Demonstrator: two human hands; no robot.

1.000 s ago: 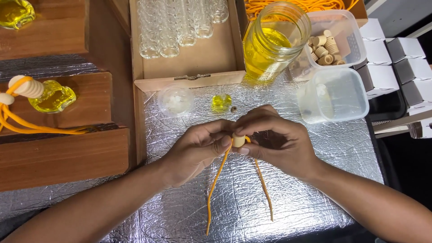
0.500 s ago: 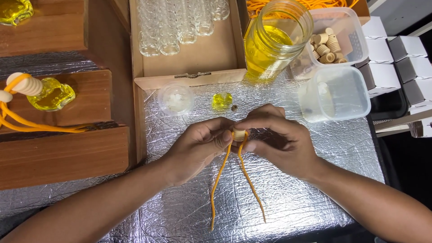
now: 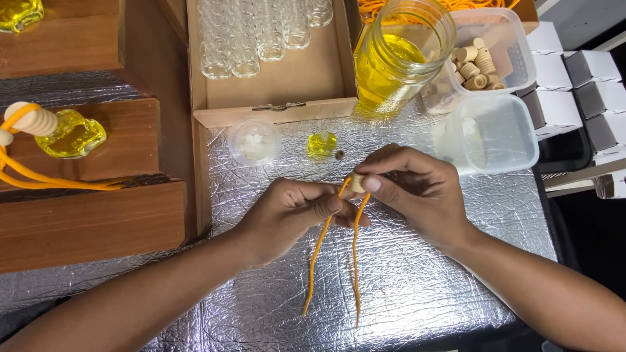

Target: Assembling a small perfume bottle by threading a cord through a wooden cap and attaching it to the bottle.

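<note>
I observe both hands meeting at the centre of the frame above the crinkled silver foil sheet (image 3: 417, 287). The left hand (image 3: 290, 215) enters from the lower left, forearm angled upward, knuckles toward the camera, fingers curled together with thumb and forefinger pinched on the orange cord (image 3: 314, 261) just below the bead. The right hand (image 3: 417, 192) enters from the lower right, wrist bent inward, its thumb and forefinger clamped on a small pale wooden bead (image 3: 357, 184); the remaining fingers are folded loosely behind it. The cord runs through or around the bead, I cannot tell which, and its two strands hang down across the foil toward the lower centre, ends lying apart. Just above the hands sit a small yellow-filled glass bottle (image 3: 321, 143) and a round clear lid holding white bits (image 3: 254, 141). In the upper centre stands a large glass jar of yellow liquid (image 3: 398, 58), beside a clear tub of wooden caps (image 3: 486, 55) and an empty clear tub (image 3: 489, 133). A cardboard tray of empty glass bottles (image 3: 261, 32) occupies the upper middle. At the left, a finished bottle with cord (image 3: 68, 133) rests on a wooden step (image 3: 91, 221).
</note>
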